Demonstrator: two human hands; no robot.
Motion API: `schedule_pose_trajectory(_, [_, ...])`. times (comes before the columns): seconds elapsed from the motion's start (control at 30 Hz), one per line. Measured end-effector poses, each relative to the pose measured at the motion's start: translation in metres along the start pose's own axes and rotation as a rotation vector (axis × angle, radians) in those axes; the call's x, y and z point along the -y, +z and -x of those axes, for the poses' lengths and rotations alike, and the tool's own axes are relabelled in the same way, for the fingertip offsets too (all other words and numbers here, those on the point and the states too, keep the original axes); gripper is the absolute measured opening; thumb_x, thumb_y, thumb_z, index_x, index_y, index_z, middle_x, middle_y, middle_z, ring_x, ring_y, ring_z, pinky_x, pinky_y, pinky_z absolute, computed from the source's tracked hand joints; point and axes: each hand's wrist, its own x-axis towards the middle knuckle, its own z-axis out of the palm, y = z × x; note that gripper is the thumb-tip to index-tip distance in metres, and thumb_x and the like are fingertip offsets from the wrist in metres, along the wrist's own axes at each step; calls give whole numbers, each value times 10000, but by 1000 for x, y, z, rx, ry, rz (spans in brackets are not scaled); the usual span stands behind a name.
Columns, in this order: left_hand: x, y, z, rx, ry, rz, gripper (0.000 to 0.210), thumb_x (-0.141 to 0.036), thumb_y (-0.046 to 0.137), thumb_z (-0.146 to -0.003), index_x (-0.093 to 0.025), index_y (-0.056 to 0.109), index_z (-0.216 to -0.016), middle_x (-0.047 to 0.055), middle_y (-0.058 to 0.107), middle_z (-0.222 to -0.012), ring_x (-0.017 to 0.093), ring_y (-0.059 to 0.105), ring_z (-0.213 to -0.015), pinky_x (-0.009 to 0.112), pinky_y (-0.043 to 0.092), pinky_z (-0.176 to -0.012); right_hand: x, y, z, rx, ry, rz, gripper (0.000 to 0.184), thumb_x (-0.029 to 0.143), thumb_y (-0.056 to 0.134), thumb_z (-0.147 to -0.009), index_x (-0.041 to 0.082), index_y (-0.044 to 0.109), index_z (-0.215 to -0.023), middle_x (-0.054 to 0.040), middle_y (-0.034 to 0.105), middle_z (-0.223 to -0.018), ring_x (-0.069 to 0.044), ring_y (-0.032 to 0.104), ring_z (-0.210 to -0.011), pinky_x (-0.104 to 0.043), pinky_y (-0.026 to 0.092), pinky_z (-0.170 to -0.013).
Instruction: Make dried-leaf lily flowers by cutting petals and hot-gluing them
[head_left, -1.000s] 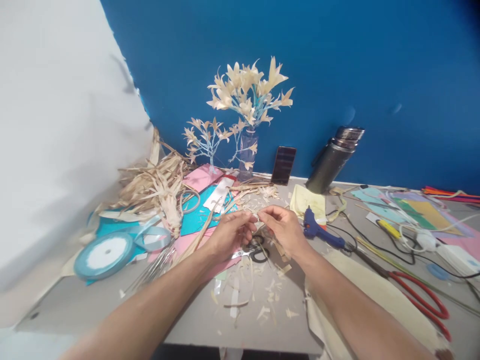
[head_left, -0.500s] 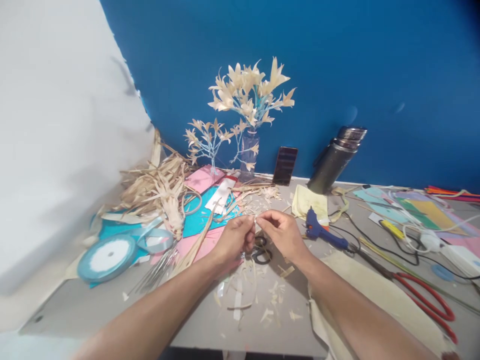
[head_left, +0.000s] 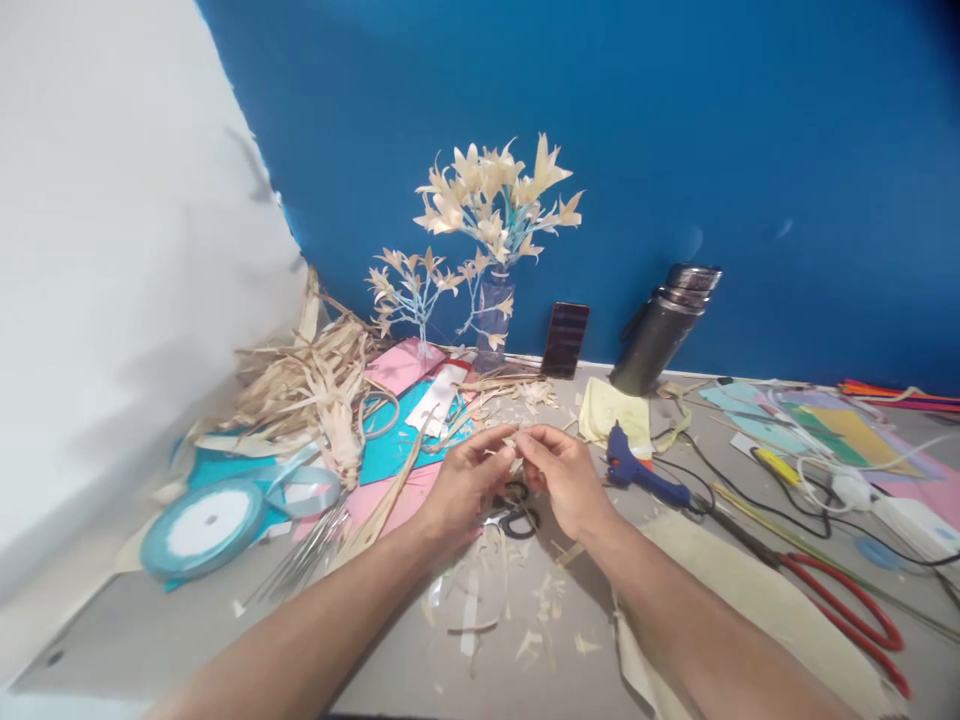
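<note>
My left hand [head_left: 472,478] and my right hand [head_left: 564,470] meet over the middle of the table, thumbs and index fingers pinched together. A tiny pale bit shows between the fingertips, too small to name. Just below them lies a pair of scissors with black handles [head_left: 519,522], partly covered by my fingers. Pale scraps [head_left: 547,600] are strewn on the table towards me. Beyond the hands stand pale handmade flowers [head_left: 495,190] on light blue stems in a clear bottle [head_left: 493,315], with a smaller flower spray [head_left: 420,285] to their left.
On the left are a blue ribbon spool [head_left: 206,525], wires [head_left: 304,555] and a heap of dried husks [head_left: 307,370]. To the right lie a blue glue gun [head_left: 645,475], red-handled scissors [head_left: 847,600] and cords. A phone [head_left: 565,340] and a tilted flask [head_left: 664,335] lean against the wall.
Both hands have drawn closer together, and the left hand's fingers now lie straighter with its thumb on top. The whole view has shifted slightly.
</note>
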Motion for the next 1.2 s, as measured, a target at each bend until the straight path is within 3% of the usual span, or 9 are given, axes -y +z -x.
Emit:
schedule_pose_trajectory(0.3, [-2,1,-1,-73,-7,91,480,-409,831,-693,-123,742,-1067,-36,513,-572,71,434,-512,202,335,-496,-2,11,9,57,127,-44,369,497,810,-647,158,682,-718,1,631,-590,-89,452,-498,-210,303,-456])
schedule_pose_trajectory(0.5, [-6,1,-1,-81,-72,165,409,-351,870,-625,-110,741,-929,-73,426,-490,43,349,-435,176,246,-424,2,11,9,61,191,-49,350,466,815,-602,155,671,-673,34,565,-521,-77,426,-475,-208,305,-455])
schedule_pose_trajectory(0.73, [-9,0,-6,-79,-139,239,360,-275,922,-525,-106,689,-743,-81,422,-459,27,324,-414,154,244,-392,2,11,8,95,180,-32,290,425,773,-636,154,676,-678,49,527,-495,-73,423,-459,-208,302,-451])
schedule_pose_trajectory(0.93, [-7,-2,-9,-90,-166,263,337,-241,924,-513,-117,624,-606,-64,455,-462,25,354,-425,145,292,-408,1,7,7,119,160,11,276,414,749,-668,152,663,-674,23,587,-577,-72,449,-481,-206,328,-464])
schedule_pose_trajectory(1.07, [-5,-3,-8,-89,-164,260,352,-241,934,-485,-122,612,-561,-50,477,-469,36,395,-447,150,330,-434,1,6,6,137,180,12,253,369,757,-667,158,684,-785,7,644,-646,-84,497,-511,-208,358,-487])
schedule_pose_trajectory(1.2, [-3,-3,-7,-90,-158,250,354,-234,937,-471,-120,611,-552,-49,471,-471,34,395,-452,145,316,-432,-1,4,6,195,102,16,228,327,774,-670,170,661,-792,11,664,-656,-99,529,-533,-216,373,-502])
